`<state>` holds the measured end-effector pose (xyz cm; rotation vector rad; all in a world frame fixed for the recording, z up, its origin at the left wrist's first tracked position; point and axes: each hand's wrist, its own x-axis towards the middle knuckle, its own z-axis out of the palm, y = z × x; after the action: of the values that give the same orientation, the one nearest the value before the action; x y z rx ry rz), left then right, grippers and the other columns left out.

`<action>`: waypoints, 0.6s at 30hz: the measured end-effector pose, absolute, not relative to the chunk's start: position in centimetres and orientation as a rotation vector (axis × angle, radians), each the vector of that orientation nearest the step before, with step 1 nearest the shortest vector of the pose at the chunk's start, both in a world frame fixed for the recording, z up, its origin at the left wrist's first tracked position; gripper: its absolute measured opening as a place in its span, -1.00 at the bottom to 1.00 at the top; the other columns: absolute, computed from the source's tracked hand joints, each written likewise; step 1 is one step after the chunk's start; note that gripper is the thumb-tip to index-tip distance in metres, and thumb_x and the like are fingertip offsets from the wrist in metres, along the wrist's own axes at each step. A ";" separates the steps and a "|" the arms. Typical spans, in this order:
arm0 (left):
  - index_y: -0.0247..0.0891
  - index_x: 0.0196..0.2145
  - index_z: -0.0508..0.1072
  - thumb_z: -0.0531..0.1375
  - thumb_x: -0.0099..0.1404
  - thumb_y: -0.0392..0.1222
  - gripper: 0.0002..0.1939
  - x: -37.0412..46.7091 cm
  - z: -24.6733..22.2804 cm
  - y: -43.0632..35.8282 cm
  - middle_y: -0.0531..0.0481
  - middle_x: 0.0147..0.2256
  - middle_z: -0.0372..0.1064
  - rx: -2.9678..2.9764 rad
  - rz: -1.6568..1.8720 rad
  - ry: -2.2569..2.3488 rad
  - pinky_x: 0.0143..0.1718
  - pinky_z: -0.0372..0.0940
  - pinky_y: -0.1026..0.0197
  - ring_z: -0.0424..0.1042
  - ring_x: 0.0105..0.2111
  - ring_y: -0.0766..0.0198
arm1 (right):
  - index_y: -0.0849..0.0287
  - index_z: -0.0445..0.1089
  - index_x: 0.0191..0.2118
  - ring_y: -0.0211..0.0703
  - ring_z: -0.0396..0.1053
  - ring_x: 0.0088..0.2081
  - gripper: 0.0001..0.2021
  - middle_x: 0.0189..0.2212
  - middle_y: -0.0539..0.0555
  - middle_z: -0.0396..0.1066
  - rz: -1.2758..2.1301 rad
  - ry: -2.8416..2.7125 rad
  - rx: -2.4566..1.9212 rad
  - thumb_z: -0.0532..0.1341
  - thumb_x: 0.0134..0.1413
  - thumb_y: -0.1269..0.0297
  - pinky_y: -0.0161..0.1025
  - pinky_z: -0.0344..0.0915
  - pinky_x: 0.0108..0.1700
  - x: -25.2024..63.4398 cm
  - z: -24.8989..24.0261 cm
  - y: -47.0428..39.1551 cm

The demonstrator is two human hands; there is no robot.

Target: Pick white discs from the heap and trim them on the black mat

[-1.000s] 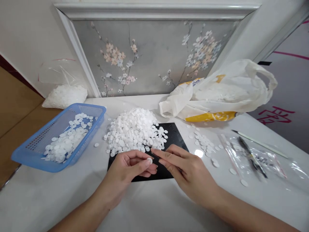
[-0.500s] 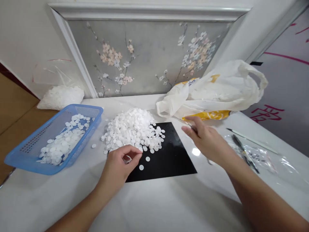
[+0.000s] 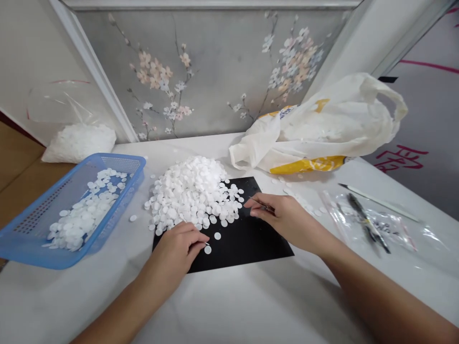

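A large heap of small white discs point(image 3: 190, 186) covers the back left of a black mat point(image 3: 258, 239). At the heap's front edge my left hand point(image 3: 182, 248) is closed, thumb and forefinger pinching a small white disc edge-on. Two loose discs point(image 3: 217, 236) lie on the mat near those fingertips. Over the mat's right part, my right hand point(image 3: 283, 215) is closed on a thin metal tool, perhaps tweezers, whose tip points left toward the heap.
A blue basket point(image 3: 96, 239) with more discs stands at left, a clear bag of discs point(image 3: 79, 143) behind it. At back right lies a white plastic bag point(image 3: 333, 124). Pens point(image 3: 366, 222), a white stick point(image 3: 380, 203) and a clear packet point(image 3: 394, 231) lie at right.
My right hand has moved left and down from beside the plastic bag to over the mat, with the tool in it. My left hand stays pinched near the heap. The view has shifted slightly.
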<state>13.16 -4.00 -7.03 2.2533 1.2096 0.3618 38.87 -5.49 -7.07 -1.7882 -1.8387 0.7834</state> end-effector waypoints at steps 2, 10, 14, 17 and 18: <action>-0.14 -0.37 0.57 0.15 0.23 -0.31 -0.81 13.2 -6.9 -4.0 0.08 -0.40 0.48 2.221 0.378 1.211 -0.35 0.29 0.28 0.45 -0.38 0.28 | 0.07 0.41 -0.29 -0.19 0.35 -0.43 -0.86 -0.41 -0.04 0.48 0.778 -1.837 -1.796 0.09 0.14 0.29 -0.30 0.20 -0.40 38.7 -6.9 -5.6; -0.12 -0.40 0.55 0.18 0.20 -0.24 -0.87 13.5 -6.3 -4.0 0.10 -0.39 0.52 1.903 0.447 1.249 -0.41 0.26 0.32 0.45 -0.39 0.28 | 0.08 0.41 -0.32 -0.23 0.36 -0.42 -0.86 -0.38 -0.05 0.49 0.803 -1.860 -1.687 0.10 0.16 0.34 -0.34 0.20 -0.40 37.6 -6.2 -6.3; -0.12 -0.40 0.55 0.21 0.19 -0.18 -0.90 13.6 -6.3 -4.1 0.09 -0.40 0.52 1.715 0.460 1.224 -0.43 0.24 0.34 0.44 -0.40 0.29 | 0.09 0.40 -0.36 -0.24 0.34 -0.46 -0.87 -0.41 -0.05 0.48 0.818 -1.875 -1.690 0.11 0.15 0.33 -0.35 0.21 -0.42 37.4 -6.1 -6.4; -0.13 -0.42 0.55 0.23 0.17 -0.18 -0.91 13.6 -6.4 -4.2 0.09 -0.41 0.51 1.645 0.515 1.217 -0.39 0.25 0.34 0.44 -0.38 0.30 | 0.10 0.40 -0.36 -0.24 0.35 -0.45 -0.87 -0.40 -0.04 0.48 0.823 -1.873 -1.684 0.12 0.15 0.34 -0.36 0.22 -0.42 37.5 -6.2 -6.3; -0.13 -0.42 0.56 0.23 0.17 -0.18 -0.91 13.5 -6.4 -4.2 0.09 -0.41 0.51 1.643 0.529 1.220 -0.39 0.25 0.34 0.44 -0.38 0.29 | 0.10 0.40 -0.35 -0.24 0.35 -0.44 -0.87 -0.40 -0.04 0.48 0.825 -1.868 -1.682 0.11 0.15 0.34 -0.35 0.22 -0.42 37.5 -6.2 -6.2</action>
<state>13.55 -4.19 -6.35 1.6429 1.2199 0.5295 37.55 -6.23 -6.16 -1.6818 -1.8682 0.8246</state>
